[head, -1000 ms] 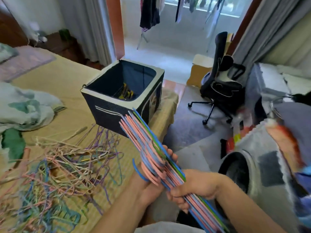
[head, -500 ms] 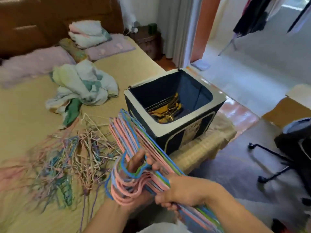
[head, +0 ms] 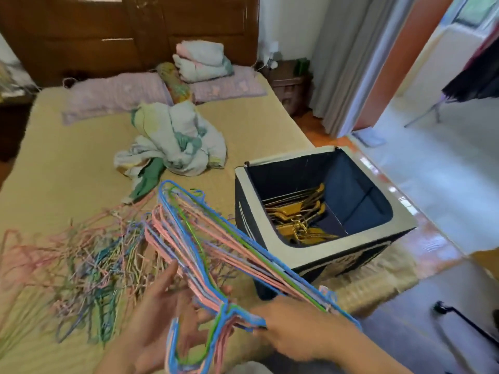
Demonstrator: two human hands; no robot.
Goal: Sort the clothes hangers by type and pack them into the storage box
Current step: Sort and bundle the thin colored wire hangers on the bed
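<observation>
Bedroom with a dark wooden headboard (head: 129,36) fills the view, and a wide bed under a straw-yellow woven mat (head: 67,163) takes up most of it. Near the mat's right front corner stands the navy fabric storage box with a cream rim (head: 272,211), open on top; all else is placed from it. Inside it, on the floor of the box, lie golden-yellow wooden hangers with metal hooks (head: 299,220). Left of the box and farther back sits a crumpled pale green-and-white blanket (head: 175,141). Well left of the box, loose pink, blue and purple wire hangers (head: 81,263) sprawl in a tangle on the mat. Just in front of the box, a bundled stack of pink, blue and green plastic-coated hangers (head: 199,252) is held above the mat. The right hand (head: 294,333) grips the bundle near its hooks, fingers curled around it. The left hand (head: 159,311) rests against the bundle's left side with fingers spread fairly straight.
</observation>
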